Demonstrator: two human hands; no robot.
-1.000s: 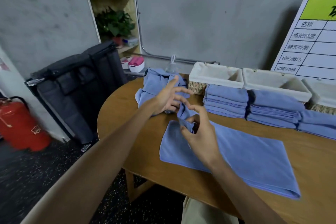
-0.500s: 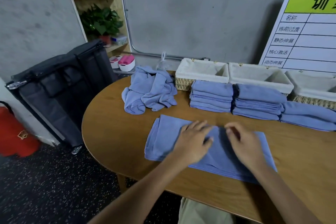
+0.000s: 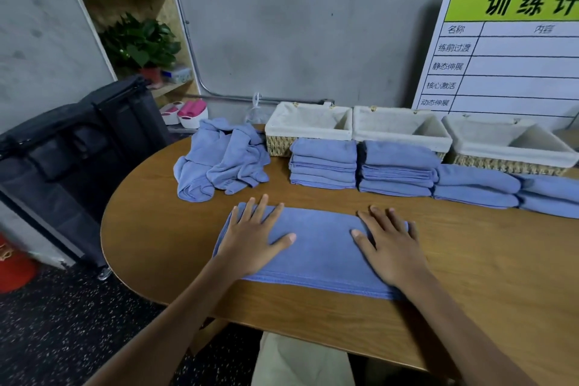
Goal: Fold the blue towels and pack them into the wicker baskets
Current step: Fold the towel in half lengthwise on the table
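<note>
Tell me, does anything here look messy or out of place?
Only the crumpled heap of towels at the table's far left, unfolded beside the neat folded stacks. The wicker baskets appear empty.

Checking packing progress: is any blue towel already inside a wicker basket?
No, the three wicker baskets show only white lining; folded stacks sit before them.

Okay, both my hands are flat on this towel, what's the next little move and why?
Probably fold it in half, one short end over the other. The towel lies as a long flat strip under the left hand and right hand, wider than the folded stacks behind it. The baskets look empty, so packing comes later.
</note>
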